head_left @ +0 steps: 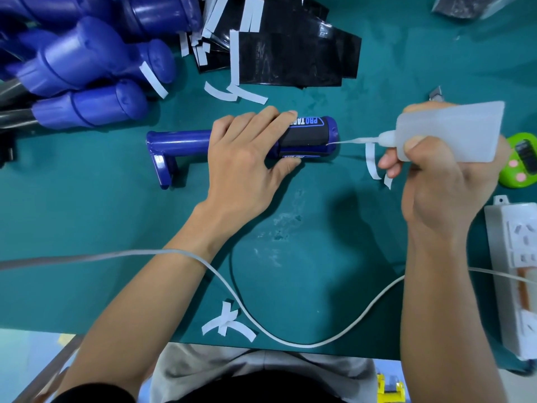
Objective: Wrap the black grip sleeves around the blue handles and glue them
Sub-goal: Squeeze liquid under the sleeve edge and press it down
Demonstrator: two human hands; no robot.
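Underneath all, teal bench (pixel 87 228) filling most of the frame, dotted with pale dried smears near the centre. Heaped at upper left, a pile of bare blue handles (pixel 81 59), some on dark tubes. Fanned out at top centre, flat black grip sleeves (pixel 296 56), glossy, with white backing strips among them. Along the right edge, a white power strip (pixel 517 271) lying lengthwise.

Centre frame, left hand (pixel 247 158) clamped over the blue handle (pixel 180 141), fingers curled across the top and thumb tucked against the near side. Handle flat on the bench, bracket end pointing left. Wrapped round its right end, one black sleeve (pixel 308 136) with blue trim and white lettering: "PRO" clear, then "TA", the rest hidden under the fingertips. A second small label on the near side, too small to read.

Right of centre, right hand (pixel 441 184) gripping a translucent glue bottle (pixel 453 132), thumb and fingers wrapped round its body, long thin nozzle (pixel 348 141) tipped left and touching the sleeve near the handle's end.

Looping across the lower frame, a white cable (pixel 290 341). At the right edge, a green gadget (pixel 520 164) with dark screen and pink buttons. Scattered about, curled white paper strips (pixel 226 321).
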